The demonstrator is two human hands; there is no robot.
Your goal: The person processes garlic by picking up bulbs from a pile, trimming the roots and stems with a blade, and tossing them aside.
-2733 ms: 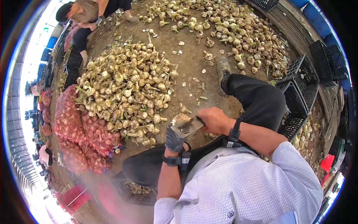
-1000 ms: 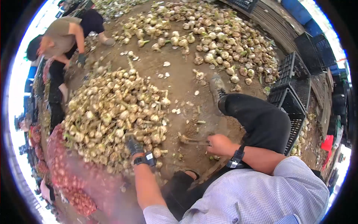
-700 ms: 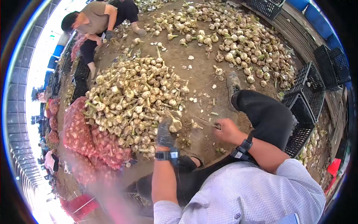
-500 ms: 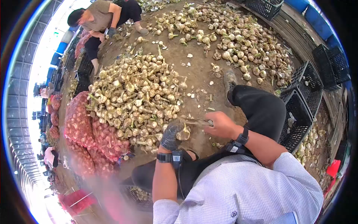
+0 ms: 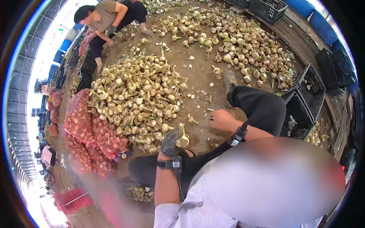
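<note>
In its dark grey glove, my left hand (image 5: 170,143) grips a garlic bulb (image 5: 183,141) whose stem points up. The large garlic pile (image 5: 138,95) lies just beyond this hand. My bare right hand (image 5: 225,121) is closed, to the right of the bulb and apart from it. A small dark end of a hand tool (image 5: 211,119) shows at its fingers; the rest of the tool is hidden. On the soil between the hands and a little beyond them rests a loose bulb (image 5: 192,119).
Red mesh sacks (image 5: 78,117) stand left of the pile. Another garlic heap (image 5: 251,47) spreads at the far right. Black crates (image 5: 298,116) sit beyond my right knee. A co-worker (image 5: 104,19) bends down at the upper left. A crate with garlic (image 5: 140,193) is below my left leg.
My right hand has moved slightly away from the bulb, and the tool's long jaws no longer show. The bulb's stem now points upward in my left hand. The co-worker's hands have shifted.
</note>
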